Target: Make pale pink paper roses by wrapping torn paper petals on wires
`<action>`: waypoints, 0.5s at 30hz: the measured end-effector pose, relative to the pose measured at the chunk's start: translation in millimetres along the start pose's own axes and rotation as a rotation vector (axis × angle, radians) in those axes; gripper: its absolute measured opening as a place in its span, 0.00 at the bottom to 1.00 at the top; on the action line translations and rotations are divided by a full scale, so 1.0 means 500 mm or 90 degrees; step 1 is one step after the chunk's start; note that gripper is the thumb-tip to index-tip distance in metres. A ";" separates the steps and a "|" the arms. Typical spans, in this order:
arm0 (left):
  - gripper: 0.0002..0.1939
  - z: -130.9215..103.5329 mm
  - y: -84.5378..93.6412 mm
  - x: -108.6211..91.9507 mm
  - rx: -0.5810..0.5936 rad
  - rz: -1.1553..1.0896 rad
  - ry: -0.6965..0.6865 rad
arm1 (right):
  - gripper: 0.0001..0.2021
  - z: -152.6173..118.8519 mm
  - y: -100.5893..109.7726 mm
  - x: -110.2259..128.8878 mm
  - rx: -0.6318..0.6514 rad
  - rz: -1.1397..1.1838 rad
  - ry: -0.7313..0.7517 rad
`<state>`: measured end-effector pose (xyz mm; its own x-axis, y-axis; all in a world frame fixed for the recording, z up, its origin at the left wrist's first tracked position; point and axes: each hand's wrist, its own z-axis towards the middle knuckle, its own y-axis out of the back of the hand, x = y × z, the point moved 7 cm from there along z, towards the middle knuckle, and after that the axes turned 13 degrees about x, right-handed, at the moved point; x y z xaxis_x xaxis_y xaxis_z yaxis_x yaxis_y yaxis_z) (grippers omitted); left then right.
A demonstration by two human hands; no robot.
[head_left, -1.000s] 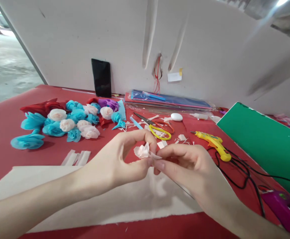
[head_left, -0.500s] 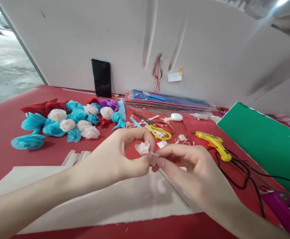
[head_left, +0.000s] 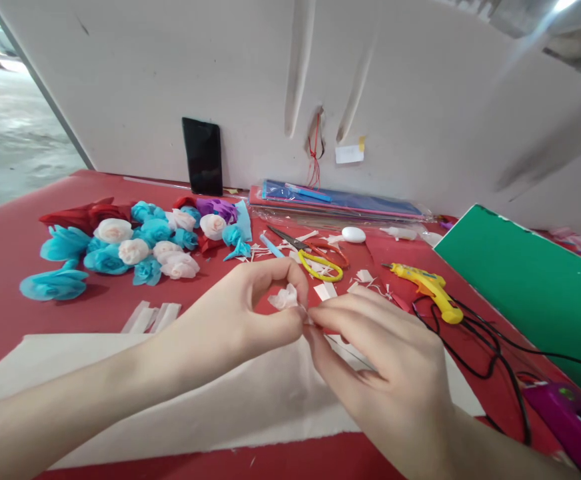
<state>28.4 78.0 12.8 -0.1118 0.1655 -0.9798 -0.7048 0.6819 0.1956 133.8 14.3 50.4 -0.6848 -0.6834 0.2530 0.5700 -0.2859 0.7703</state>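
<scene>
While both hands meet above the counter (head_left: pixel 30 240):
Left hand (head_left: pixel 230 320): thumb and forefinger pinched round the paper rose (head_left: pixel 284 297).
Right hand (head_left: pixel 390 373): fingertips closed on the rose's base.
Beyond: scissors (head_left: pixel 315 257), glue gun (head_left: pixel 428 288).

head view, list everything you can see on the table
small paper flower: one, pale pink, pinched between both hands
finished paper flowers: a pile, blue, pale pink, red, purple, far left
paper strips: a few, white, left of the hands
paper sheet: one, cream, under the arms
scissors: one pair, yellow and red handles, centre
glue gun: one, yellow, black cord, right
paper packs: a stack, by the wall
phone: one, black, leaning on the wall
board: one, green, right
left hand: holds the flower
right hand: pinches the flower's base
</scene>
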 end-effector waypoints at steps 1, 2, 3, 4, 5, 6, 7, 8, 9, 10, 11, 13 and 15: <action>0.04 -0.001 -0.001 -0.002 0.007 0.005 -0.007 | 0.09 -0.001 0.000 0.001 0.003 -0.003 0.003; 0.04 -0.002 -0.001 -0.005 0.011 0.016 -0.016 | 0.09 -0.003 0.001 0.001 0.005 -0.003 0.003; 0.04 -0.003 -0.001 -0.007 0.014 0.031 -0.023 | 0.09 -0.004 0.002 0.001 0.009 0.000 0.002; 0.04 -0.004 -0.002 -0.010 0.020 0.049 -0.027 | 0.09 -0.004 0.002 0.000 0.015 0.008 -0.003; 0.04 -0.005 -0.002 -0.011 0.027 0.068 -0.031 | 0.08 -0.004 0.002 -0.001 0.020 0.016 -0.008; 0.04 -0.006 -0.003 -0.013 0.033 0.088 -0.033 | 0.07 -0.003 0.001 -0.003 0.026 0.024 -0.013; 0.04 -0.007 -0.003 -0.014 0.036 0.109 -0.037 | 0.07 -0.002 0.001 -0.004 0.029 0.032 -0.017; 0.04 -0.008 -0.001 -0.017 0.032 0.133 -0.045 | 0.07 -0.001 0.001 -0.005 0.030 0.039 -0.019; 0.04 -0.009 0.002 -0.020 0.023 0.158 -0.058 | 0.07 0.001 0.000 -0.006 0.033 0.046 -0.021; 0.04 -0.009 0.004 -0.024 0.013 0.185 -0.076 | 0.07 0.003 0.000 -0.008 0.034 0.054 -0.023; 0.05 -0.010 0.006 -0.029 0.006 0.212 -0.096 | 0.08 0.004 -0.001 -0.009 0.034 0.060 -0.025; 0.05 -0.010 0.007 -0.035 0.002 0.258 -0.125 | 0.08 0.005 -0.002 -0.013 0.035 0.073 -0.032; 0.04 -0.010 0.007 -0.038 0.004 0.281 -0.141 | 0.08 0.005 -0.003 -0.016 0.040 0.084 -0.044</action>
<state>24.8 73.7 32.1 -0.2469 0.5859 -0.7719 -0.6195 0.5171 0.5906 137.1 21.8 48.5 -0.6365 -0.6640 0.3924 0.6290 -0.1525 0.7623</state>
